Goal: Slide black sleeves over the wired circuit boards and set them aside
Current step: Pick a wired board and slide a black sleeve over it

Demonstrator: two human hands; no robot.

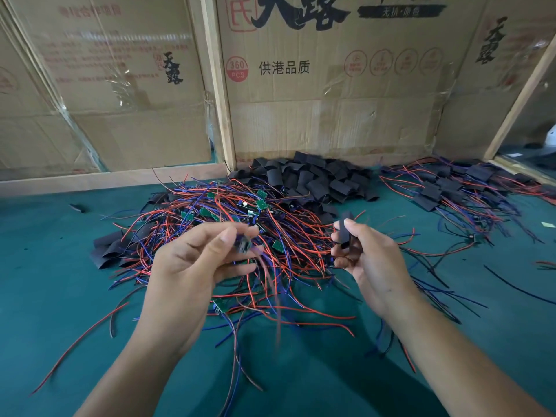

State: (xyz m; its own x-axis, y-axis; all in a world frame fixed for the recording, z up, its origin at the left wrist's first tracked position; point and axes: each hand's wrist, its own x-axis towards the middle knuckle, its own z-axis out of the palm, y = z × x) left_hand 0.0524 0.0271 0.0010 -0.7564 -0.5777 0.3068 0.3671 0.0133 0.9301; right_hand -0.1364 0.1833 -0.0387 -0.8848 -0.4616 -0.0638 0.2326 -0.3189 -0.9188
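Note:
My left hand [195,260] pinches a small wired circuit board [244,244], blurred, with its red and blue wires hanging down. My right hand [365,260] grips a black sleeve [345,231] upright between thumb and fingers. The two hands are apart, above a big tangle of wired green boards [234,212] on the green table. Behind that tangle lies a heap of loose black sleeves [319,179]. At the right lie sleeved boards with wires [451,191].
Cardboard boxes [301,85] and wooden strips wall in the back of the green table [60,266]. Several flat black sleeves [111,248] lie at the left of the tangle. Stray wires [511,284] trail at the right. A small black scrap [77,207] sits far left.

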